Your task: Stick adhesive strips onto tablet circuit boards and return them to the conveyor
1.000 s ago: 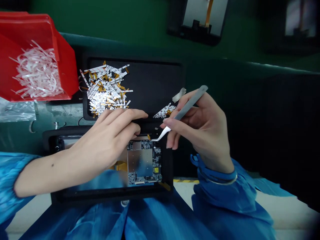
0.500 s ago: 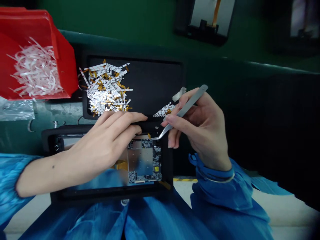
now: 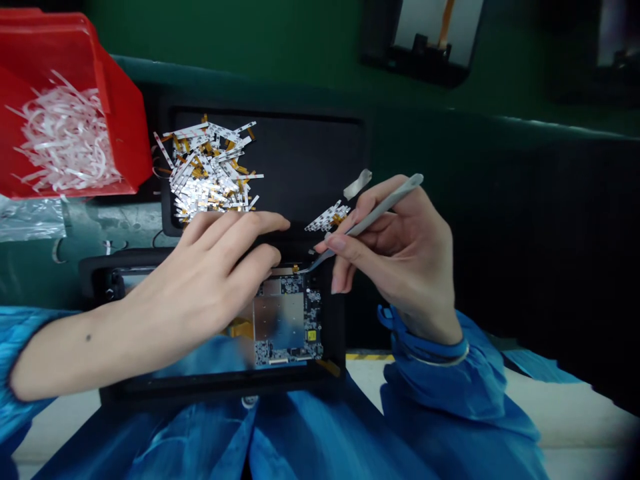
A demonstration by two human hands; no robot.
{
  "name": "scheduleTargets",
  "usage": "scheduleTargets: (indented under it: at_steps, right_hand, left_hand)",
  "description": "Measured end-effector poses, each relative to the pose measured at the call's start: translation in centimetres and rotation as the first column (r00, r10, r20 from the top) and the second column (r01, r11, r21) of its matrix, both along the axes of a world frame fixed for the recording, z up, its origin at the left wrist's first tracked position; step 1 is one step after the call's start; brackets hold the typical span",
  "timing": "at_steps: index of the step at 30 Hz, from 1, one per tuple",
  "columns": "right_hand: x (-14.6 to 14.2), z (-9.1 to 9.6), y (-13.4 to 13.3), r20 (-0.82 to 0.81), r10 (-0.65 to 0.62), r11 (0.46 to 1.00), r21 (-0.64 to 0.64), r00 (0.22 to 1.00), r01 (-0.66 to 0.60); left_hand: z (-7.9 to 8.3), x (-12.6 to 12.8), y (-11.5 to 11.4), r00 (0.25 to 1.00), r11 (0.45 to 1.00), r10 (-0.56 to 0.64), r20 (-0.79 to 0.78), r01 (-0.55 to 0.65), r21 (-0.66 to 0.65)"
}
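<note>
Bent-tip tweezers [image 3: 373, 217] are pinched in my right hand [image 3: 410, 260]. Their tips meet a small orange flex tab [image 3: 296, 268] at the upper edge of a circuit board [image 3: 280, 320]. The board sits inside an open tablet-like device in a black frame [image 3: 340, 320]. Over the left part of that device lies my left hand [image 3: 215, 267], fingers apart and holding nothing. Its thumb is by the device's upper edge and its index finger reaches past it. A small row of white strips [image 3: 325, 217] with orange tabs lies just beyond the tweezers.
A black tray [image 3: 305, 153] behind the device carries a pile of white and orange flex strips [image 3: 213, 170]. At the left stands a red bin [image 3: 127, 127] of white paper-like slivers [image 3: 70, 137], beside a clear plastic bag [image 3: 30, 219]. Another opened device [image 3: 425, 40] lies at the back.
The tweezers have rolled and tilted lower in my right hand, their tips staying near the orange tab. My left index finger and thumb have lifted and shifted slightly left.
</note>
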State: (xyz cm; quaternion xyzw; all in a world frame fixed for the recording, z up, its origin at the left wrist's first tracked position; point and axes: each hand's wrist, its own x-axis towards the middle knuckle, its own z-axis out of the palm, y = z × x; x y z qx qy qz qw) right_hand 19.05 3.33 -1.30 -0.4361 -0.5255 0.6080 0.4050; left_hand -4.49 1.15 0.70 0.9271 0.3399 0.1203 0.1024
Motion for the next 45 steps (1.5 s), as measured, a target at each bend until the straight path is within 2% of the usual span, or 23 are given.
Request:
scheduleTargets:
  at_steps: [10, 14, 18, 23, 33, 40, 42, 45]
  right_hand:
    - [0.1, -0.1, 0.1, 0.036, -0.016, 1.000, 0.009, 0.999, 0.015]
    - [0.2, 0.0, -0.1, 0.045, -0.026, 1.000, -0.004, 0.999, 0.026]
    - [0.0, 0.1, -0.3, 0.068, -0.029, 1.000, 0.009, 0.997, 0.028]
    - [-0.1, 0.1, -0.4, 0.063, -0.044, 0.999, 0.022, 0.997, 0.042]
    - [-0.1, 0.4, -0.4, 0.081, -0.061, 0.998, 0.005, 0.995, 0.061]
    - [0.0, 0.5, -0.1, 0.101, -0.043, 0.999, 0.010, 0.994, 0.042]
    - [0.0, 0.6, -0.1, 0.083, -0.054, 0.998, -0.010, 0.995, 0.055]
    - [-0.2, 0.8, 0.1, 0.070, -0.075, 0.995, -0.065, 0.995, 0.080]
  left_hand:
    - [0.3, 1.7, 1.3, 0.996, 0.998, -0.063, 0.057, 0.065, -0.028]
    - [0.7, 0.7, 0.3, 0.992, 0.991, -0.114, 0.045, 0.116, -0.060]
    - [0.5, -0.6, -1.2, 0.985, 0.985, -0.162, 0.051, 0.165, -0.055]
    - [-0.1, -1.1, -2.0, 0.990, 0.989, -0.138, 0.031, 0.140, -0.055]
    - [0.1, -0.7, -2.2, 0.992, 0.992, -0.122, -0.026, 0.122, -0.007]
    - [0.0, -0.9, -2.2, 0.994, 0.993, -0.102, -0.031, 0.100, -0.056]
    - [-0.1, -0.8, -2.1, 0.991, 0.992, -0.122, -0.051, 0.121, -0.025]
    - [0.0, -0.8, -1.9, 0.979, 0.977, -0.180, -0.099, 0.190, 0.102]
